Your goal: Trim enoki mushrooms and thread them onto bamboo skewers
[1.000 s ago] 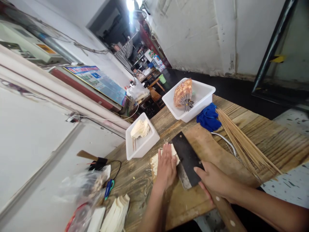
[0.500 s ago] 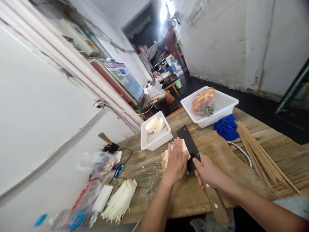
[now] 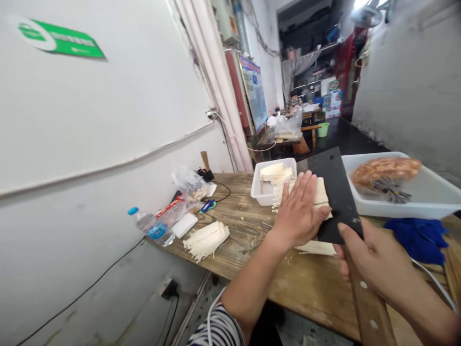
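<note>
My left hand [image 3: 300,211] lies flat, fingers stretched out, over a slab of pale enoki mushrooms [image 3: 321,191]. The mushrooms rest on the broad dark blade of a cleaver [image 3: 336,192], which is tilted and raised above the wooden cutting board [image 3: 306,283]. My right hand [image 3: 374,254] is wrapped round the cleaver near where the blade meets its wooden handle. Below the blade, another piece of enoki [image 3: 317,248] lies on the board, partly hidden. A separate enoki bundle [image 3: 207,239] lies at the table's left front.
Beyond my hands stands a small white tub [image 3: 256,185] holding enoki. At right are a larger white tub [image 3: 403,210] with a bag of skewered food [image 3: 385,173], a blue cloth [image 3: 418,238] and wooden skewers [image 3: 454,269]. A bottle [image 3: 154,228] and scissors [image 3: 208,206] lie left. Someone sits far back.
The cleaver has risen from the board with enoki on its blade, my left hand staying on top. The view has swung left and levelled.
</note>
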Demonstrator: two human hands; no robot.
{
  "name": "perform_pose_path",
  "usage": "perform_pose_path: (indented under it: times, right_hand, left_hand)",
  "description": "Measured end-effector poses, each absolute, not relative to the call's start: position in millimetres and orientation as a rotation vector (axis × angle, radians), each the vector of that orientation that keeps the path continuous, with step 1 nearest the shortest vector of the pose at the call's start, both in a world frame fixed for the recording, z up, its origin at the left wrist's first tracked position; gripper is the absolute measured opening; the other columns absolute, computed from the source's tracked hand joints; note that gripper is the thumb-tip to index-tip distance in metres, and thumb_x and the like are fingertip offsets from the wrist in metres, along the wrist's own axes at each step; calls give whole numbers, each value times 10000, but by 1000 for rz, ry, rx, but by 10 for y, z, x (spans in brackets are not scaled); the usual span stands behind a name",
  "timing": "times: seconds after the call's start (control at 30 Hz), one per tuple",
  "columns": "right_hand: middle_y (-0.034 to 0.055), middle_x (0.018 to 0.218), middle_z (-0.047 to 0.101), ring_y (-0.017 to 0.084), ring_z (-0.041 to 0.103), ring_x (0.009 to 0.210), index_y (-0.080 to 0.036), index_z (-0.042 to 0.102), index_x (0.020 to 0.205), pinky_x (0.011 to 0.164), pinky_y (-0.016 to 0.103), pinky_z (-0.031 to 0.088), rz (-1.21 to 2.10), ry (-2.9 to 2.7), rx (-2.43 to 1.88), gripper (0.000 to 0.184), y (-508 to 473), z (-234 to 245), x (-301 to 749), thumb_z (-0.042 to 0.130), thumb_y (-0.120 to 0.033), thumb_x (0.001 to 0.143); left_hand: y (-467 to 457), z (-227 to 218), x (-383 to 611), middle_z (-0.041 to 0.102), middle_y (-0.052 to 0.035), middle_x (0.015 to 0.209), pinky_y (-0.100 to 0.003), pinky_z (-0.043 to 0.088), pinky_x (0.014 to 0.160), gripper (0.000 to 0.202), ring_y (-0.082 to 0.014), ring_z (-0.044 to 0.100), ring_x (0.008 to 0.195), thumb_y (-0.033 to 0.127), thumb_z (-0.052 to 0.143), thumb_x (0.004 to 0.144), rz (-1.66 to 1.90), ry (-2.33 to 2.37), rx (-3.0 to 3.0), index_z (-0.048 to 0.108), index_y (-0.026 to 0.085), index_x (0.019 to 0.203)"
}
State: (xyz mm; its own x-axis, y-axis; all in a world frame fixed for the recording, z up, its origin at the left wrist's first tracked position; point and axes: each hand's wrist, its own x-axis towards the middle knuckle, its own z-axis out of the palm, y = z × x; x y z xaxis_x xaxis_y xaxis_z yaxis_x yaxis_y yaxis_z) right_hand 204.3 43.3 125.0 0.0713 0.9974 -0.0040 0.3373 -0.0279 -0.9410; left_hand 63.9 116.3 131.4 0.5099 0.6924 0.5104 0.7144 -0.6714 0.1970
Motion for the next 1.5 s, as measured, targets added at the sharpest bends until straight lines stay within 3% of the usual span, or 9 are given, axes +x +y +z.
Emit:
perform_pose_path:
  times: [0.2, 0.43, 0.7, 0.93, 1.1, 1.2, 1.33, 1.4, 1.5]
  right_hand:
    - [-51, 493, 525, 152, 513, 345, -260, 338, 750, 366, 276, 440, 1330, -1384, -1357, 213, 658, 1023, 1535, 332, -398, 911]
    - [-62, 505, 469, 122, 478, 359, -244, 343, 739, 383, 257, 441, 1673, -1410, -1302, 253, 869, 492, 754, 252, -315, 964]
    - [-61, 636, 509, 53, 448, 440, -146, 557, 977, 447, 204, 431, 1798, -1435, -1476, 359, 1059, 203, 486, 407, -471, 974]
    - [-50, 652, 544, 59, 488, 465, -139, 567, 934, 456, 205, 444, 1728, -1528, -1557, 317, 1211, 270, 663, 457, -434, 963]
    - [-78, 491, 477, 125, 502, 351, -224, 409, 773, 350, 234, 376, 1565, -1563, -1507, 194, 922, 536, 1172, 383, -311, 944]
    - [-52, 542, 529, 123, 493, 351, -242, 391, 737, 368, 257, 405, 1496, -1462, -1470, 278, 559, 608, 1744, 326, -422, 939]
    - [46, 433, 526, 193, 523, 402, -264, 470, 614, 449, 338, 452, 1508, -1177, -1607, 481, 129, 399, 2515, 390, -674, 852]
    - [68, 438, 532, 205, 528, 418, -272, 474, 588, 473, 358, 461, 1515, -1054, -1613, 496, -27, 238, 2749, 413, -699, 834]
    - [29, 467, 536, 183, 519, 416, -261, 456, 623, 466, 335, 465, 1460, -914, -1569, 453, -194, 68, 2861, 444, -654, 847]
  left_hand:
    - [1126, 1173, 39, 207, -104, 1571, -459, 43, 1200, 620, -193, 92, 1465, 484, 179, 985, -720, -1482, -2590, 156, 140, 1499]
    - [1069, 389, -759, 246, -134, 1551, -489, 104, 1195, 589, -208, 146, 1455, 433, 200, 994, -532, -1822, -2448, 223, 94, 1475]
    - [1204, -233, -996, 308, -140, 1525, -506, 113, 1186, 580, -223, 216, 1438, 413, 168, 998, -480, -2052, -2420, 276, 74, 1456]
    - [1332, -327, -881, 350, -135, 1507, -524, 142, 1176, 576, -217, 256, 1425, 403, 113, 999, -500, -2090, -2382, 271, 102, 1463]
    - [1396, -423, -808, 399, -145, 1478, -515, 115, 1180, 557, -223, 272, 1420, 408, 179, 994, -446, -2081, -2331, 349, 113, 1434]
    - [1428, -473, -777, 405, -157, 1471, -539, 115, 1170, 558, -246, 283, 1415, 431, 226, 983, -398, -2080, -2302, 388, 122, 1418]
    - [1444, -392, -778, 441, -155, 1447, -554, 143, 1157, 544, -249, 348, 1385, 418, 243, 979, -333, -2069, -2295, 373, 137, 1427]
    - [1455, -256, -753, 410, -169, 1465, -572, 120, 1154, 546, -254, 332, 1393, 384, 209, 986, -335, -2066, -2259, 331, 109, 1441]
    - [1489, 21, -559, 307, -192, 1515, -600, 27, 1147, 567, -273, 229, 1432, 368, 169, 990, -381, -2038, -2191, 262, 64, 1459]
